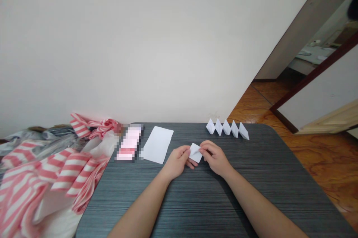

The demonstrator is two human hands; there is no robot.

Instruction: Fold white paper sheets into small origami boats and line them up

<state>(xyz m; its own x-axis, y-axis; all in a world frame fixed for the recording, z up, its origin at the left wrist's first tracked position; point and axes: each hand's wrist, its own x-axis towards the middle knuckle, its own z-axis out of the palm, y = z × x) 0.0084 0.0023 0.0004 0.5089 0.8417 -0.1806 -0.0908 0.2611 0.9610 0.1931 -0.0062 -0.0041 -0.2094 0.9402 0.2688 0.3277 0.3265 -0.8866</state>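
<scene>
Table (pixel 192 204) has folded papers (pixel 226 127) far-edge, prob saving workspace; your left hand (pixel 178 160) and right hand (pixel 215 158) pinch a paper square (pixel 195 155).

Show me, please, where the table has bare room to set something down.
Bare table lies right of the right hand, between the forearms, and at the far edge between the sheet and folded papers. Crowded: the far left, where a blurred item flanks the sheet, and at those papers.
</scene>
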